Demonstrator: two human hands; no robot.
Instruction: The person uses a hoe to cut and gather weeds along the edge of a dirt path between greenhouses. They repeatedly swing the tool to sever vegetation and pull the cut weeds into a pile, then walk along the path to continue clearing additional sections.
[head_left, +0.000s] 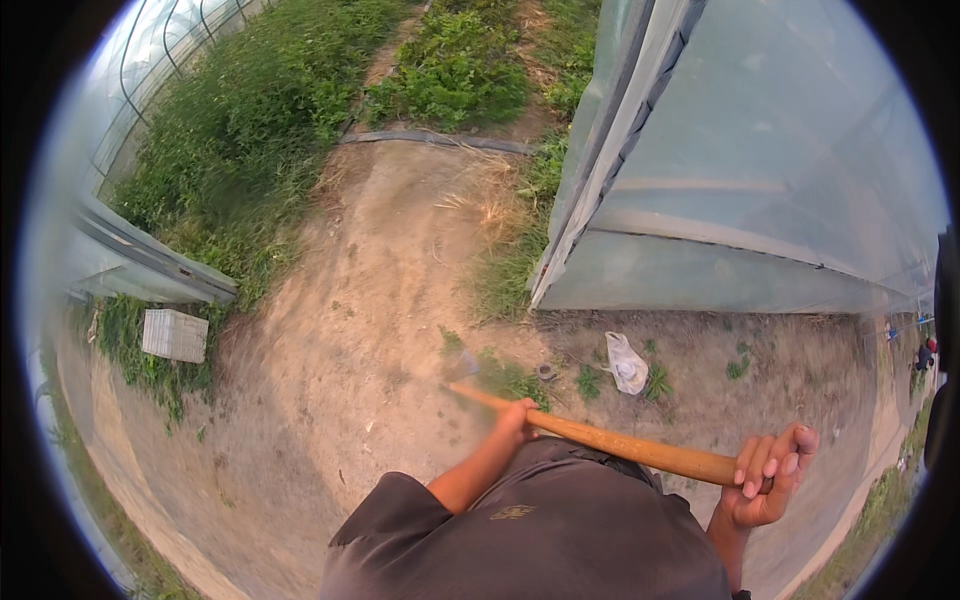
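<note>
A long wooden tool handle (630, 442) runs slantwise in front of my body. My left hand (517, 420) is wrapped around it partway along, close to my waist. Near the thick end of the handle, my right hand (772, 472) holds on with its fingers curled over the top. The other end tapers away toward the ground, where a blurred greyish shape (466, 364) shows beside it; whether that is the tool's head I cannot tell. Bare packed soil (360, 352) lies beneath, with a few weeds (525, 384) near the handle's far end.
Plastic greenhouse sheeting (735, 187) on a frame rises at right. A white plastic bag (626, 364) and a small dark ring-shaped object (546, 372) lie on the soil. At left stands a white crate (175, 335). Green plants (457, 75) grow beyond a dark ground strip (442, 139).
</note>
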